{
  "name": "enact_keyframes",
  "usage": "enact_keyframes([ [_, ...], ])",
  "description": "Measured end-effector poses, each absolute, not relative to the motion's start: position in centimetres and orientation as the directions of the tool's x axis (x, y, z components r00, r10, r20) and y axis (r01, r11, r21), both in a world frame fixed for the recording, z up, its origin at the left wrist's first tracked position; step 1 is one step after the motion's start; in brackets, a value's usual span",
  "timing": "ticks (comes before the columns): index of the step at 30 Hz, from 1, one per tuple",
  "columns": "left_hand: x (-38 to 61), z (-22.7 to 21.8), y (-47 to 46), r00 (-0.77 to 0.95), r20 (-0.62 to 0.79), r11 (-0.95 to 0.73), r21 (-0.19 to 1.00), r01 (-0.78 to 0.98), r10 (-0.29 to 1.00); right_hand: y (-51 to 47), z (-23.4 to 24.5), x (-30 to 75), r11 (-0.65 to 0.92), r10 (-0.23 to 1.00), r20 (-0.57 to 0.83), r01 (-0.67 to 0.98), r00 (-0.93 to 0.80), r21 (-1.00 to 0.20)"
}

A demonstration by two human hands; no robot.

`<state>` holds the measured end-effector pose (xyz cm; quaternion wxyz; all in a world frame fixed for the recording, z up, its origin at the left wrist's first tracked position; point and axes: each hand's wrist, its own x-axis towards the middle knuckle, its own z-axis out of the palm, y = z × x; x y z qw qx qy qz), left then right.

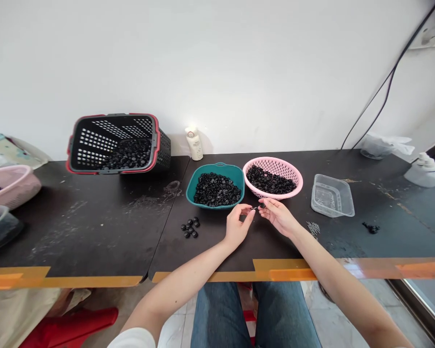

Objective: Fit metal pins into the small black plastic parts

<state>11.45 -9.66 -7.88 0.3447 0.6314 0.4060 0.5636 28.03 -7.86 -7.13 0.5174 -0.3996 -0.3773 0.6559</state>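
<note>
My left hand and my right hand meet over the dark table, just in front of two bowls. Each hand pinches a tiny dark part, and the fingertips nearly touch. My right fingers hold a small black round piece; what the left pinches is too small to name. Behind them stand a teal bowl and a pink colander, both full of small black round parts. A small cluster of black parts lies on the table to the left of my left hand.
A black and red basket with black parts lies tipped at the back left. A clear plastic tub sits right of the colander, small metal pins beside it. A white bottle stands by the wall. More bowls sit far left.
</note>
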Motion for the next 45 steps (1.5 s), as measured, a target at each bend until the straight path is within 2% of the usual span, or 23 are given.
enact_keyframes([
  [15,11.3,-8.4,-9.5,0.154,0.586,-0.601,0.73,0.325,0.795,-8.4,-7.7,27.2,-0.297,0.951,-0.203,-0.495,-0.235,-0.817],
  [35,11.3,-8.6,-9.2,0.175,0.564,-0.584,0.717,0.381,0.807,-8.7,-7.8,26.8,-0.243,0.965,-0.172,-0.427,-0.198,-0.871],
  [45,11.2,-8.7,-8.9,0.145,0.622,-0.628,0.696,0.349,0.77,-9.0,-7.7,27.1,-0.265,0.959,-0.198,-0.397,-0.202,-0.879],
])
